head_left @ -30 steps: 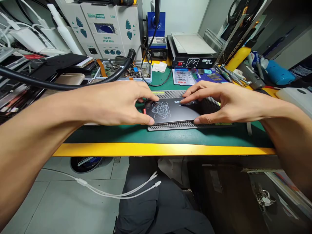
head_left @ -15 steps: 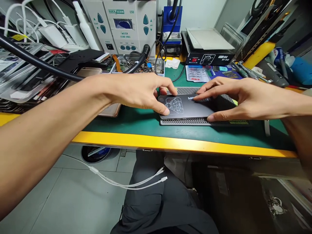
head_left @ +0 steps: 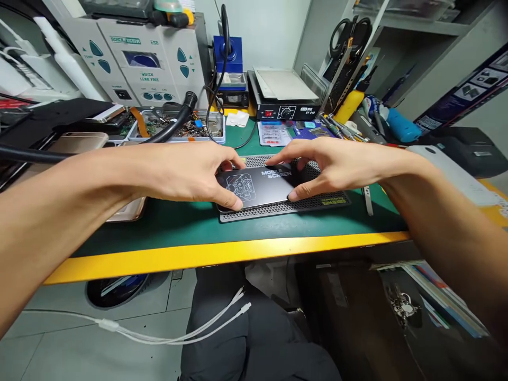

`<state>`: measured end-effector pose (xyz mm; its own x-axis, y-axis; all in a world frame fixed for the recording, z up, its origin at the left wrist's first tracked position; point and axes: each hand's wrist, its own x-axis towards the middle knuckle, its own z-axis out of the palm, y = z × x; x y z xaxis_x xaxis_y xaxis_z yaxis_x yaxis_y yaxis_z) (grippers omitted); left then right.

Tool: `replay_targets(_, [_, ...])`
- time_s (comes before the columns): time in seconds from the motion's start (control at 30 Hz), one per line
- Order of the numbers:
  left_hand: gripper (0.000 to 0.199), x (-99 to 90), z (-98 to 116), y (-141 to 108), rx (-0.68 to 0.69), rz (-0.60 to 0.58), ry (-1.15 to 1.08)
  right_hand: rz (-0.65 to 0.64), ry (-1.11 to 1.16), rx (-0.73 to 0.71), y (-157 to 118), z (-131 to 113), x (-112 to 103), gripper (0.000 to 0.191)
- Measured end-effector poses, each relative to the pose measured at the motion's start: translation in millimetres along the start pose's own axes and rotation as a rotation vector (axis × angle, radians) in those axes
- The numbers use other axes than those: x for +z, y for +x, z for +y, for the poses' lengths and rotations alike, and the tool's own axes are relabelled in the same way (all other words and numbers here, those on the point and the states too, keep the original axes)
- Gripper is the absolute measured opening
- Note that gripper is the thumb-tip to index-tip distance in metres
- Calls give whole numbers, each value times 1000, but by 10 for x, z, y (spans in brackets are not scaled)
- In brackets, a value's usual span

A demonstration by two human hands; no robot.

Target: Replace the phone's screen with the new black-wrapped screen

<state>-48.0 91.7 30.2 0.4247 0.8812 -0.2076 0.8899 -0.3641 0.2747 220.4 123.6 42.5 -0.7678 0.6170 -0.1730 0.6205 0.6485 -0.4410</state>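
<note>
A dark, flat phone screen (head_left: pixel 260 189), printed with "MOBILE SCREEN" and a line drawing, lies on a perforated metal mat (head_left: pixel 273 212) on the green bench top. Its left end is between the thumb and fingers of my left hand (head_left: pixel 206 172), the thumb at the near left corner. Across the right part reaches my right hand (head_left: pixel 323 166), thumb on the near edge and index finger towards the far edge. The right end of the screen is hidden under that hand.
Behind stand a hot-air station (head_left: pixel 138 63) and a heating plate (head_left: pixel 286 103). A tray of small parts (head_left: pixel 214 124) and phones lie left; tools (head_left: pixel 341 127) and tweezers (head_left: pixel 368 201) lie right. A white cable (head_left: pixel 151 338) hangs in front of the bench.
The view has turned to the right, so the bench appears further left. My right fingers have shifted off the lettering towards the far edge, uncovering the words. My left hand keeps its grip.
</note>
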Motion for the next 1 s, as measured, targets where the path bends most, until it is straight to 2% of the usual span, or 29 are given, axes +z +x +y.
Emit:
replay_targets(0.27, [90, 16, 14, 87, -16, -47, 6, -7, -85, 19, 101, -27, 21, 75])
replay_targets(0.37, [82, 4, 35, 86, -10, -67, -4, -18, -88, 50, 133, -46, 18, 78])
replay_targets(0.47, [68, 18, 81, 21, -3, -55, -30, -12, -73, 65, 113, -76, 17, 72])
replay_targets(0.53, [60, 55, 140, -72, -3, 13, -21, 25, -41, 74, 53, -108, 37, 68])
replay_targets(0.63, [49, 150, 264, -246, 5, 256, -11, 128, 35, 66, -85, -164, 114, 61])
replay_targets(0.67, [44, 185, 308, -301, 10, 319, -40, 161, 53, 64, -133, -180, 148, 57])
replay_targets(0.73, [31, 252, 393, -389, -17, 371, -193, 224, 64, 33, -214, -200, 219, 40])
replay_targets(0.8, [25, 309, 463, -448, -65, 352, -408, 280, 69, -10, -269, -208, 285, 26])
replay_targets(0.9, [23, 377, 540, -495, -92, 346, -631, 359, 48, -35, -316, -202, 365, 27])
replay_targets(1.0, [21, 432, 593, -512, -61, 380, -777, 380, 43, -31, -349, -191, 422, 24])
